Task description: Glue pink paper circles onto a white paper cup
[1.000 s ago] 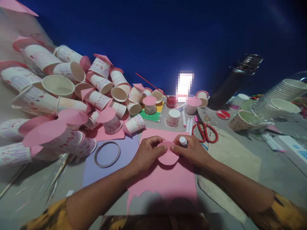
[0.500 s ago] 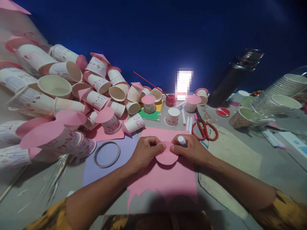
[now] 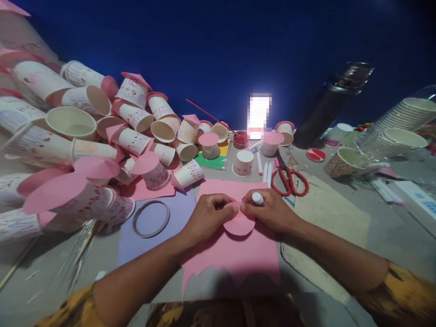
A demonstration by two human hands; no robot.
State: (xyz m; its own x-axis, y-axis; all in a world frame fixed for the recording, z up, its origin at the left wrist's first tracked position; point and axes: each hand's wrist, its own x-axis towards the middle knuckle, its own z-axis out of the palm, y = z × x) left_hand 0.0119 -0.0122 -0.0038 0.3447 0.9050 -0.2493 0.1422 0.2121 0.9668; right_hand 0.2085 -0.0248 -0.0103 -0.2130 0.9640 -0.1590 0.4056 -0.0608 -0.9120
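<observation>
Between my two hands is a pink paper circle [image 3: 240, 223], pinched at its upper edge. My left hand [image 3: 211, 214] grips its left side, thumb on top and fingers curled behind. On the other side my right hand [image 3: 270, 210] pinches the circle between thumb and fingers. A white capped tube [image 3: 258, 198], perhaps a glue stick or marker, is tucked in that same right hand. Below them lies a pink paper sheet [image 3: 235, 254] with scalloped cuts along its near edge. A grey ring [image 3: 151, 219] rests on lilac paper [image 3: 136, 250] to the left.
Pink-topped decorated paper cups [image 3: 81, 200] are piled on the left. Red-handled scissors [image 3: 291, 181] lie beyond my right hand, near markers [image 3: 267, 172] and an upright white cup [image 3: 243, 162]. A dark flask [image 3: 327, 106], stacked cups [image 3: 402, 122] and a beige cloth [image 3: 323, 231] occupy the right.
Both hands stay on the pink circle, which has shifted slightly right; the thumbs sit a little closer together. The camera view has moved slightly.
</observation>
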